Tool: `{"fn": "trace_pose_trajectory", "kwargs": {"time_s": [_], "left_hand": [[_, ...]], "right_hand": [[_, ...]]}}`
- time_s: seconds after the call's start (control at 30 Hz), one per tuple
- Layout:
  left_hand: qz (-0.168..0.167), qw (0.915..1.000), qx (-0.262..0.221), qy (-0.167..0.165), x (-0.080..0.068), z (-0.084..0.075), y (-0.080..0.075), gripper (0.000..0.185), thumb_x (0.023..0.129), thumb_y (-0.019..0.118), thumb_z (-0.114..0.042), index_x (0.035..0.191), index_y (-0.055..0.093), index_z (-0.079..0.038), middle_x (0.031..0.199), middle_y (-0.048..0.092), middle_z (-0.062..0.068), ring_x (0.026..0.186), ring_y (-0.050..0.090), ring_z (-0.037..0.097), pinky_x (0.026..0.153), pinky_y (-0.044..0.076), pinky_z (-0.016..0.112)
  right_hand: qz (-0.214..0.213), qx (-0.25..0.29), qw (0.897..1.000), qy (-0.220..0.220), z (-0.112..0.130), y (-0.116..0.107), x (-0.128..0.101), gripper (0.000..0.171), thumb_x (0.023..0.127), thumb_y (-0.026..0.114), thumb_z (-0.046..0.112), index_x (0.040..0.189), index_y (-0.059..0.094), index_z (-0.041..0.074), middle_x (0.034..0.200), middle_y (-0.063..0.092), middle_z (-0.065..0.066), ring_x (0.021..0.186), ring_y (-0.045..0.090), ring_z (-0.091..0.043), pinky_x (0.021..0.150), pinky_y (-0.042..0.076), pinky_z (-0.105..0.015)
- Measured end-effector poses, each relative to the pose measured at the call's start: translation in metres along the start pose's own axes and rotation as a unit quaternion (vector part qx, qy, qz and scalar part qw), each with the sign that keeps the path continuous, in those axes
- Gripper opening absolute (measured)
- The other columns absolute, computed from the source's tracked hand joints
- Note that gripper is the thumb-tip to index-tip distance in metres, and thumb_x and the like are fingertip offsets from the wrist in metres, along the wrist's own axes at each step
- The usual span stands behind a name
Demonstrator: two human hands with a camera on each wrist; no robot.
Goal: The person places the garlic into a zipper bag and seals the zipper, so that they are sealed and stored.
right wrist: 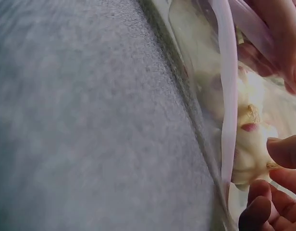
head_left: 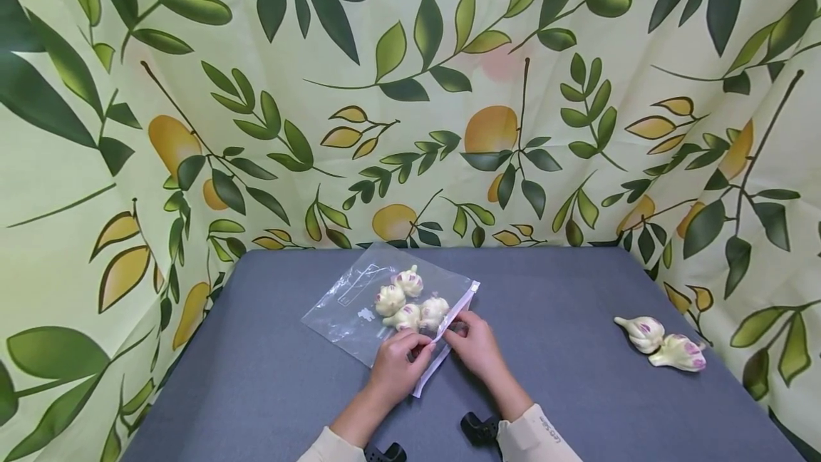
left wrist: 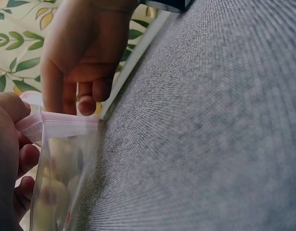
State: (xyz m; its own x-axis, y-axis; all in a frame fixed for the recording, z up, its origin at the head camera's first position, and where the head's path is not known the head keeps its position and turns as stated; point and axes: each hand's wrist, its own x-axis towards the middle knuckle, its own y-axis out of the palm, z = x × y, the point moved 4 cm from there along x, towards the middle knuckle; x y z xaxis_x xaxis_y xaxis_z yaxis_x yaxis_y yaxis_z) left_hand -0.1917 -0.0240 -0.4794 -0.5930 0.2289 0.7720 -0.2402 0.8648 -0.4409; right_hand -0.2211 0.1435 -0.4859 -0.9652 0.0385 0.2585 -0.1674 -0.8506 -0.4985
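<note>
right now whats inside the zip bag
Four garlic bulbs show through the clear zip bag on the grey table. Both hands, left hand and right hand, pinch its zip strip; whatever lies beneath the bulbs is hidden.

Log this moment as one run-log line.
left hand: pinches zip strip | right hand: pinches zip strip | zip bag: four garlic bulbs inside | two garlic bulbs: loose on table

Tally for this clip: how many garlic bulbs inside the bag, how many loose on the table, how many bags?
Garlic bulbs in the zip bag: 4
Garlic bulbs loose on the table: 2
Zip bags: 1
Total: 7
</note>
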Motion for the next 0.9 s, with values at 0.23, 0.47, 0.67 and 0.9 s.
{"fn": "trace_pose_trajectory", "kwargs": {"time_s": [0.23,0.47,0.67,0.9], "left_hand": [[-0.001,1.0,-0.007,-0.001,0.0,-0.001,0.0,0.009,0.08,0.076,-0.005,0.082,0.071,-0.012,0.074,0.063,-0.006,0.061,0.058,0.01,0.061,0.044,0.011],[0.001,1.0,-0.006,-0.001,0.0,-0.001,0.001,0.007,0.082,0.075,-0.006,0.082,0.071,-0.012,0.074,0.062,-0.006,0.061,0.058,0.011,0.061,0.044,0.012],[0.006,0.9999,-0.007,-0.011,0.0,-0.001,0.001,0.007,0.082,0.075,-0.006,0.083,0.072,-0.012,0.073,0.061,-0.006,0.061,0.059,0.012,0.061,0.043,0.011],[0.006,0.9999,-0.009,-0.01,0.001,-0.002,0.0,0.007,0.082,0.075,-0.006,0.082,0.072,-0.012,0.072,0.061,-0.006,0.06,0.058,0.012,0.059,0.044,0.013]], "right_hand": [[0.057,-0.005,0.998,-0.019,0.003,0.015,0.008,0.042,0.08,0.069,0.001,0.122,0.067,0.003,0.087,0.069,-0.013,0.062,0.051,-0.008,0.059,0.044,-0.023],[0.078,0.029,0.997,0.004,0.005,0.02,0.01,0.049,0.081,0.071,0.003,0.13,0.061,-0.001,0.08,0.068,-0.016,0.051,0.05,-0.009,0.05,0.045,-0.025],[0.093,0.045,0.994,0.02,0.004,0.019,0.008,0.05,0.083,0.07,0.004,0.132,0.059,0.002,0.056,0.053,-0.002,0.036,0.043,-0.008,0.037,0.04,-0.027],[0.097,0.02,0.995,0.019,0.003,0.004,0.005,0.045,0.082,0.068,0.004,0.127,0.063,0.002,0.055,0.047,0.002,0.039,0.041,-0.006,0.039,0.037,-0.025]]}}
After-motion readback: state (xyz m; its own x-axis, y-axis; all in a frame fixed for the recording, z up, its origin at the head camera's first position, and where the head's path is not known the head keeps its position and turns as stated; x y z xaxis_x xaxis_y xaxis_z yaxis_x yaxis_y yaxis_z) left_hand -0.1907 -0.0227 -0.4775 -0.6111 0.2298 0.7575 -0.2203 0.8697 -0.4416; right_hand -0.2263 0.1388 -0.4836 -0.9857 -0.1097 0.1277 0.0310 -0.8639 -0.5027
